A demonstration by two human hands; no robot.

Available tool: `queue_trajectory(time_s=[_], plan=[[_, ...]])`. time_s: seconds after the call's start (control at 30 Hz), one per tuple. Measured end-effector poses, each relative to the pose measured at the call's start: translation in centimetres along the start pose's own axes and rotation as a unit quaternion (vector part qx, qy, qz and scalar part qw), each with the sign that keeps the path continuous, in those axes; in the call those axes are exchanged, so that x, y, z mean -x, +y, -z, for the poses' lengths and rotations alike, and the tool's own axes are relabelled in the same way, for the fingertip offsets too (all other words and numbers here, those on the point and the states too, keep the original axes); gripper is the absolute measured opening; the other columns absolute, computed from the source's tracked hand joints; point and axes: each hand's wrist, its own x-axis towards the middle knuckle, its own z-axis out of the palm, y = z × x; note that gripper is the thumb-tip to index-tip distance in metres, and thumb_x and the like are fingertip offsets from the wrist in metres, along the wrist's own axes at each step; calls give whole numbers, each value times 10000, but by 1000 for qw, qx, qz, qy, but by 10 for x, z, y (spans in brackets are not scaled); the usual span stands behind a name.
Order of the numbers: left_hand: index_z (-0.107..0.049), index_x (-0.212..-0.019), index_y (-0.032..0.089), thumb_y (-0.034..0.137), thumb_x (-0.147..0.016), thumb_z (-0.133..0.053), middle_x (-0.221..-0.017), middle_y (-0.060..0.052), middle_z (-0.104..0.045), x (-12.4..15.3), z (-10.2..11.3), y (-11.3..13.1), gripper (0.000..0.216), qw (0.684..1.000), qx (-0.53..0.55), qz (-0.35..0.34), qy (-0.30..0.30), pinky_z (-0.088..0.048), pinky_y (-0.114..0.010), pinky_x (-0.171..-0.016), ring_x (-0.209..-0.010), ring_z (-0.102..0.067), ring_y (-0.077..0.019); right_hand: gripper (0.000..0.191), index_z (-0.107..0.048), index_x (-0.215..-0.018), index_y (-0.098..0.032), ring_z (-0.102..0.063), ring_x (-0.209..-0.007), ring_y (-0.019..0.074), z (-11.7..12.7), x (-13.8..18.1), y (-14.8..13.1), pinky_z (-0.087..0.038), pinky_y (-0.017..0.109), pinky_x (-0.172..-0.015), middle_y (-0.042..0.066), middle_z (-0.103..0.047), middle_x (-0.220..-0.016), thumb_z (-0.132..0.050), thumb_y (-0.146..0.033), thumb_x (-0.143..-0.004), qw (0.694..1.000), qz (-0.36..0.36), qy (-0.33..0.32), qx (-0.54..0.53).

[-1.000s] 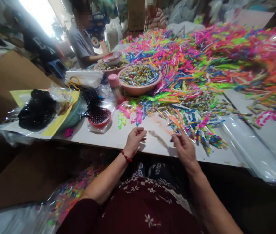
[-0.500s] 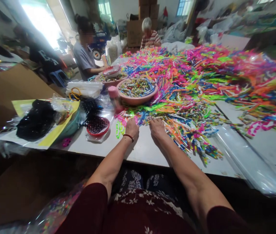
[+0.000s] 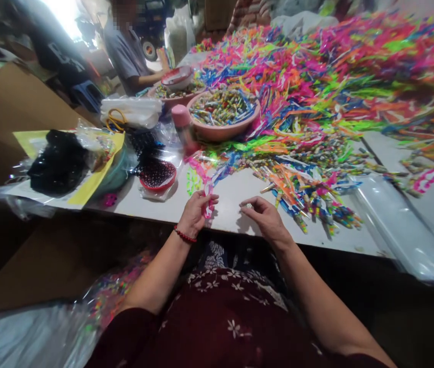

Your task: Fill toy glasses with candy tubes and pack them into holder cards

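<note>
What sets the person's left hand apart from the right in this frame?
The left hand holds a pink strip; whether the right hand holds anything is unclear. A red bracelet circles the left hand's wrist, while the right hand's has none. Both hands are bare of gloves, near the front edge of the white table.

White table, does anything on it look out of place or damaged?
The clear plastic sheeting at the right looks out of place: its near end juts past the white table's front edge. I see no obvious damage, though parts are blurred.
</note>
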Motion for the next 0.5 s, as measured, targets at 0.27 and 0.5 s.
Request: queue_trajectory(time_s=[0.27, 0.5], plan=[[-554, -1013, 151, 240, -749, -810, -821, -32, -692, 46, -10, -14, 379, 977, -32, 96, -186, -513, -203, -575, -586, -639, -104, 454, -690, -1223, -234, -595, -708, 121, 2, 38, -22, -534, 297, -712, 17, -682, -928, -712, -502, -858, 999, -8, -45, -27], [-553, -1098, 146, 485, -855, -740, -812, -29, -676, 62, -8, -21, 457, 942, -137, 139, -274, -508, -176, -456, -526, -657, -114, 363, -693, -1078, -228, -647, -925, 179, 13, 47, -21, -527, 328, -881, 35, -720, -978, -750, -495, -838, 996, -11, -80, -31]])
